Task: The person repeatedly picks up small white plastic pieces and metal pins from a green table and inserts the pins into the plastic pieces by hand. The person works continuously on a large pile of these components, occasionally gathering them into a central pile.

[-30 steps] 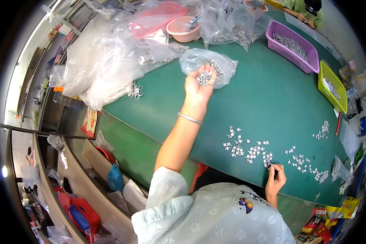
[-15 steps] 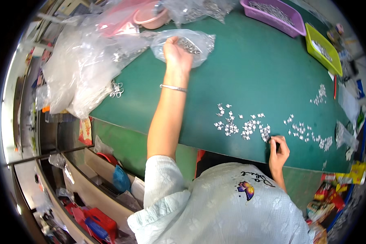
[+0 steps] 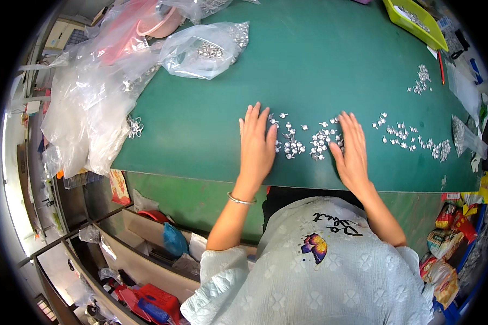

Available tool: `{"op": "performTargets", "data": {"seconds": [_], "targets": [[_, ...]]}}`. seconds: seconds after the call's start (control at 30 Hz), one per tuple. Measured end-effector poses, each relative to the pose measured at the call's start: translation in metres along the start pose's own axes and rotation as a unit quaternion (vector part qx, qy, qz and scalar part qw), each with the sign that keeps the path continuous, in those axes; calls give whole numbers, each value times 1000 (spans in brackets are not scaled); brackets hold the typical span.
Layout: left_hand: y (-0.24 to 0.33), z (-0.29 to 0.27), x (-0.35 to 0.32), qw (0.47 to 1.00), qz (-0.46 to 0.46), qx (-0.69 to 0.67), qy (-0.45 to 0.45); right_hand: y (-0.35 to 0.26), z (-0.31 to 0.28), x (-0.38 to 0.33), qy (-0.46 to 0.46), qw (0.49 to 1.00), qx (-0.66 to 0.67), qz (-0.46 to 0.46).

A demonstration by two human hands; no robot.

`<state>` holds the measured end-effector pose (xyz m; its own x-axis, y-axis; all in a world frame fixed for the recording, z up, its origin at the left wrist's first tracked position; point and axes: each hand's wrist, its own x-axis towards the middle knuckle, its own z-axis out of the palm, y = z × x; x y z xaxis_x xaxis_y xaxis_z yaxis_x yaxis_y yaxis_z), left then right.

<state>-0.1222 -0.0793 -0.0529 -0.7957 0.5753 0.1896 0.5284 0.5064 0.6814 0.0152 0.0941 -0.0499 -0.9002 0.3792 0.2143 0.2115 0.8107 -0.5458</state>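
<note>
Two flat hands, left hand and right hand, fingers together, flank small metal parts on the green table beside plastic bags.

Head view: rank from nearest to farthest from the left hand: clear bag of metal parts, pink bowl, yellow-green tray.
From the left hand:
1. Clear bag of metal parts, beyond the hand and a little to the left, on the green mat.
2. Pink bowl, far left corner, under plastic sheeting.
3. Yellow-green tray, far right corner.

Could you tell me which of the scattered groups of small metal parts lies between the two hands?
The cluster nearest the table's front edge, flanked by the left hand and right hand; the other groups lie farther right.
</note>
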Motion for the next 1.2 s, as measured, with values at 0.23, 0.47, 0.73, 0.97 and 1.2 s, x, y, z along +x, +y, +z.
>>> {"op": "performTargets", "data": {"seconds": [0.23, 0.47, 0.73, 0.97, 1.2], "targets": [[27, 26, -12, 999, 21, 13, -32, -30, 37, 29, -8, 985, 155, -79], [65, 30, -28, 993, 38, 109, -23, 16, -39, -4, 40, 953, 301, 1], [133, 85, -15, 983, 145, 20, -111, 215, -169, -80, 381, 903, 41, 194], [169, 173, 24, 978, 164, 35, -124, 265, -172, -64, 305, 913, -65, 263], [206, 215, 22, 971, 194, -18, -140, 203, -139, -49, 258, 943, 56, 204]]}}
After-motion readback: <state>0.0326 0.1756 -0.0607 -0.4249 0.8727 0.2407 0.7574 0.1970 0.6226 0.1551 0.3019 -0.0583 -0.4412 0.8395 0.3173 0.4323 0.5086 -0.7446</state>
